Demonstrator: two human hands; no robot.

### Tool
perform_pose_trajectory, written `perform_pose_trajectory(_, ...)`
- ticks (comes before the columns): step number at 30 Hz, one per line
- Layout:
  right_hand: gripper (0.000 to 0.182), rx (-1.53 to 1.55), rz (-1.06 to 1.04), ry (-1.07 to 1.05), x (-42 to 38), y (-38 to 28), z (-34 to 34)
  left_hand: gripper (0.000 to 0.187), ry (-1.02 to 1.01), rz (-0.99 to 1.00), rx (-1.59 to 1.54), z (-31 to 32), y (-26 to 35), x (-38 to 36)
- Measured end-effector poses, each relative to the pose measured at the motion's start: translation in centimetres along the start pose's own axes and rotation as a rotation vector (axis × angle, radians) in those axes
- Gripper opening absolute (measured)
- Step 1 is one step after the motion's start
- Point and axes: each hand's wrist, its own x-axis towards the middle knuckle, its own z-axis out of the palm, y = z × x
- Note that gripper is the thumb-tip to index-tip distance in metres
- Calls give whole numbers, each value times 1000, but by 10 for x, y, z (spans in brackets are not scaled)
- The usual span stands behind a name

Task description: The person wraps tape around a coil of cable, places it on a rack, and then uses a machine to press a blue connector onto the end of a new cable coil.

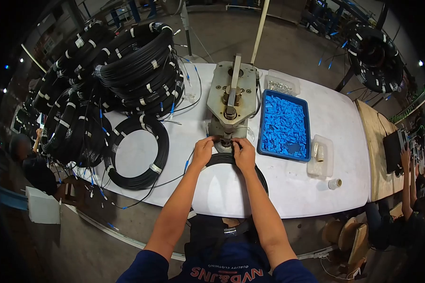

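A metal press (229, 96) stands on the white table, its working end toward me. Both hands are at the foot of it, one on each side of the round metal part at its front. My left hand (204, 150) is closed with fingertips pinched at the left side. Opposite it, my right hand (244, 152) pinches at the right side. What the fingertips hold is too small to make out. Just below the hands lies a black cable coil (222, 159), partly hidden by my right hand and forearm. A blue connector (186, 165) hangs on a cable left of my left hand.
Stacked black cable coils (137, 70) fill the left, with a single coil (161, 151) nearer. Right of the press are a blue tray (309, 137) of small blue parts, clear plastic boxes (322, 170) and a small roll (335, 184). People sit at both sides.
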Motion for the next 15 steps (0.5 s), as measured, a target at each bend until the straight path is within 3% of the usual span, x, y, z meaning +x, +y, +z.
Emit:
perform_pose_trajectory(5,14,-8,6,-3,0,4,2,45,-69,-49,-56,-7,-7,3)
perform_pose_trajectory(7,14,-11,12,-10,1,1,1,52,-212,-32,-178,-12,-12,7)
perform_pose_trajectory(15,14,-16,-16,-5,0,4,1,65,-176,-55,-338,-15,-2,2)
